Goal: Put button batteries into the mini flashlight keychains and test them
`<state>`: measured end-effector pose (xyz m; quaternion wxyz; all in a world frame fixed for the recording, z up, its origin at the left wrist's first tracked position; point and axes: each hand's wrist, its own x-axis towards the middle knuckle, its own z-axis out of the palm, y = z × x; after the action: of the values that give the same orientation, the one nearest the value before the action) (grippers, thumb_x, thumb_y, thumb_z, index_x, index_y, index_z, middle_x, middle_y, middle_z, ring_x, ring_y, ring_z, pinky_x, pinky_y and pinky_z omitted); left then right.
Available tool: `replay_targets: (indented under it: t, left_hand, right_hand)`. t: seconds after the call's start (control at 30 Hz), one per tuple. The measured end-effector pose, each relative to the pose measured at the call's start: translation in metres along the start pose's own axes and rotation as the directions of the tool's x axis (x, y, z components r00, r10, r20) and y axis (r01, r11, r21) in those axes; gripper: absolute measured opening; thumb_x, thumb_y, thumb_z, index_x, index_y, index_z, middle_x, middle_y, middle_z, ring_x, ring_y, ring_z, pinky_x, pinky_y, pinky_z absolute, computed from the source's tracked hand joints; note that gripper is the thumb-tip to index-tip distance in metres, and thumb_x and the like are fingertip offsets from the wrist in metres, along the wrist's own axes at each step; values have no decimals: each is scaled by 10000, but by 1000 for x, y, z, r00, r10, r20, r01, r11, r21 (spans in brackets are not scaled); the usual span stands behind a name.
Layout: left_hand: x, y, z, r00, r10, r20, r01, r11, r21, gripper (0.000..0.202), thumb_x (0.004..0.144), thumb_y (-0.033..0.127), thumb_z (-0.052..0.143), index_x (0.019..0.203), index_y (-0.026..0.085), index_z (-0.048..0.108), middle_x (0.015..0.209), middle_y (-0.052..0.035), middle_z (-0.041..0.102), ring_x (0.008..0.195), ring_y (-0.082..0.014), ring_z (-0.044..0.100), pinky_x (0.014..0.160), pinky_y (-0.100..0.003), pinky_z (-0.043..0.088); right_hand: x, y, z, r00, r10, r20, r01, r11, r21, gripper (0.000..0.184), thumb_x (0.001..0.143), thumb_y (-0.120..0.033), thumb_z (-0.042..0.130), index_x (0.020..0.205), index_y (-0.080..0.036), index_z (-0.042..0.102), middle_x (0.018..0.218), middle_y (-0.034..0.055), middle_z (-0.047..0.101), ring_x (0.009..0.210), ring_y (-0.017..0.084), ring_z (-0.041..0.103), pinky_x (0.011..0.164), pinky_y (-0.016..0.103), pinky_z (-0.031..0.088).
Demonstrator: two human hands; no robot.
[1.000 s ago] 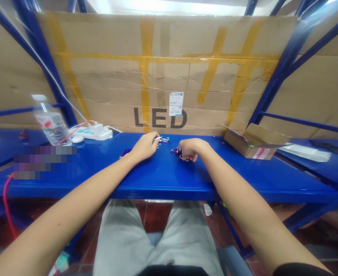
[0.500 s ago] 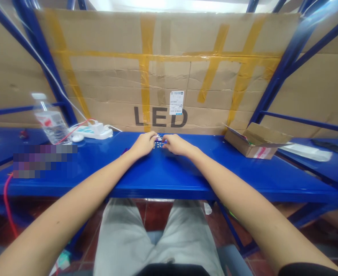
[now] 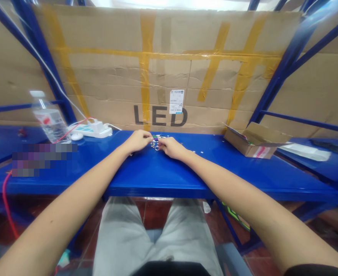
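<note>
My left hand (image 3: 139,140) is over the back middle of the blue table, its fingers closed in a pinch. Facing it from the right, my right hand (image 3: 171,147) is closed as well, fingertips a short gap away. Too small to name is whatever either pinch holds. Between the hands lie small shiny metal pieces (image 3: 152,144). A thin metal ring (image 3: 157,148) shows at my right fingertips. Just behind are slim, shiny rod-like pieces (image 3: 158,136) with green and silver on them, partly covered by my fingers.
The blue table (image 3: 160,172) backs onto a large cardboard sheet (image 3: 108,84) marked LED. An open cardboard box (image 3: 255,142) stands right. On the left are a plastic bottle (image 3: 49,119), a white power strip (image 3: 95,130) with cables, and a blurred-out patch. Small white bits (image 3: 197,152) lie right of my hand.
Both hands have shifted slightly to the left, the left one a bit more. More of the rod-like pieces behind the fingers shows now, and white bits right of my right hand have come into view.
</note>
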<state>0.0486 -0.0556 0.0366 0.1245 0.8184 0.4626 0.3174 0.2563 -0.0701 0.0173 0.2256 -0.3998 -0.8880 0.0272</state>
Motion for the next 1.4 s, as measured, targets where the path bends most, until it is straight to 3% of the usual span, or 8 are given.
replay_targets:
  t: [0.23,0.67,0.87,1.03,1.13,1.23,1.4]
  left_hand:
    - [-1,-1,6,997,76,32,-77,996,48,226,857,338,601,882,223,793,1010,-60,788,960,-263,697,919,-365,511]
    - [2,-2,6,933,294,209,-335,921,198,272,912,289,529,926,240,796,890,-78,686,822,-220,638,817,-331,490]
    - [2,-6,3,948,225,227,-273,939,210,226,887,295,560,902,215,771,922,-86,716,854,-240,650,816,-337,484]
    - [-2,-4,-5,984,98,149,-108,992,60,243,880,382,584,971,216,737,971,-56,754,893,-247,674,819,-344,486]
    - [-2,-1,-7,991,114,64,-115,993,4,240,867,365,600,997,206,723,984,-57,755,920,-247,672,835,-355,482]
    - [-1,2,-5,990,140,-13,-140,989,-39,212,844,340,624,976,197,707,960,-58,742,893,-238,660,820,-362,476]
    - [-1,9,1,989,97,-113,-124,957,-263,241,790,385,714,879,180,623,816,-41,695,773,-210,648,727,-339,481]
  right_hand:
    - [-1,-1,4,998,-58,39,61,994,-91,205,930,-56,493,960,-132,682,1050,135,735,984,222,657,843,275,427]
    - [-1,-8,-3,996,-16,83,32,981,-193,213,944,-79,495,993,-134,695,1065,159,735,1012,248,670,833,284,430]
    - [-1,-3,-1,999,2,45,4,991,-137,158,936,-94,526,975,-156,666,1050,128,727,992,232,654,808,272,412]
    - [2,5,-5,988,107,-107,-107,994,6,113,939,-124,541,1003,-165,624,964,92,711,884,207,628,740,270,398]
    - [4,12,-14,965,155,-209,-133,984,118,85,922,-140,552,963,-165,621,859,57,689,801,189,601,723,277,402]
    - [4,18,-22,947,213,-239,-164,964,209,101,877,-124,559,929,-164,636,818,39,683,750,175,590,718,286,428]
    - [3,18,-29,960,133,-248,-62,959,275,174,832,-135,617,978,-162,708,1059,87,739,1006,216,647,933,356,468]
